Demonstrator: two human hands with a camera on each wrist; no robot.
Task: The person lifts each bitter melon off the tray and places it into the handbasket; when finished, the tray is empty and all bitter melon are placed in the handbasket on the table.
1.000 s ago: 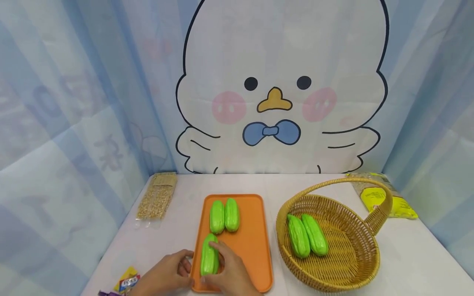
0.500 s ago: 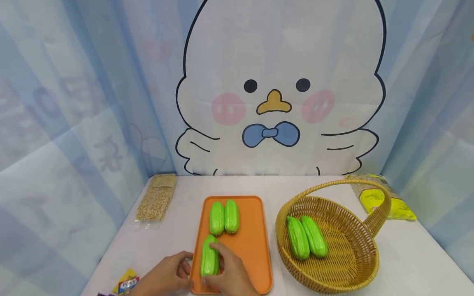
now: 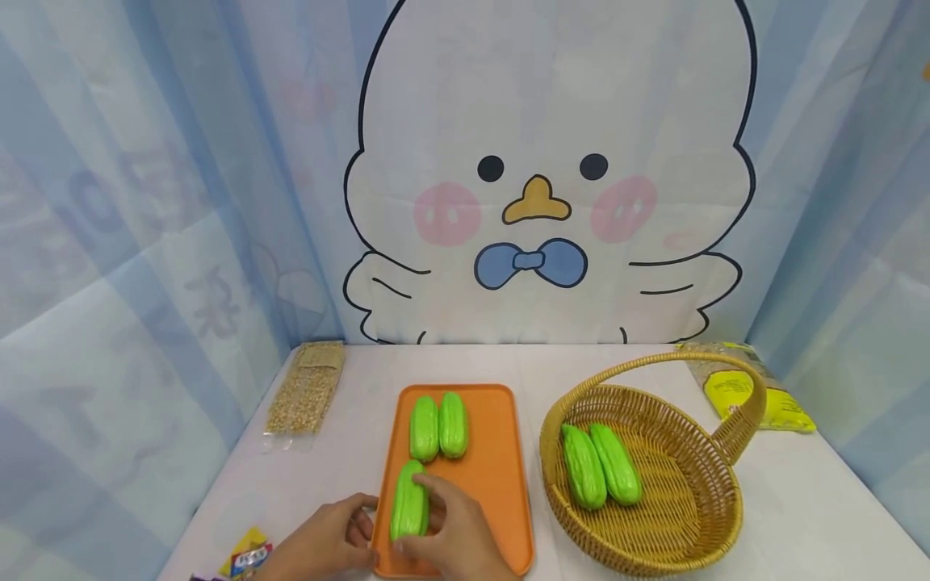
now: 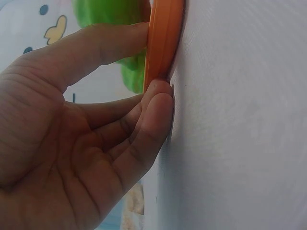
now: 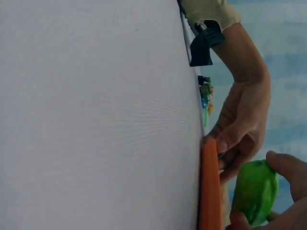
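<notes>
In the lower right of the head view sits your wicker basket (image 3: pixel 715 516) with two green gourds (image 3: pixel 599 465) inside, and at lower centre the orange tray (image 3: pixel 494 484) carries two more gourds side by side near its far end. At the bottom edge your right hand (image 3: pixel 454 539) has fingers and thumb curled round the near gourd (image 3: pixel 409 502) on the tray's front left — your left hand (image 3: pixel 330 541) pinches the tray's left rim, thumb on top, fingertips beneath.

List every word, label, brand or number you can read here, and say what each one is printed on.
No text is legible.
Yellow-green packet behind the wicker basket: print too blurred to read.
Small yellow, red and blue wrapper at the table's near left edge: lettering too small.
Clear bag of grains: no visible label.
</notes>
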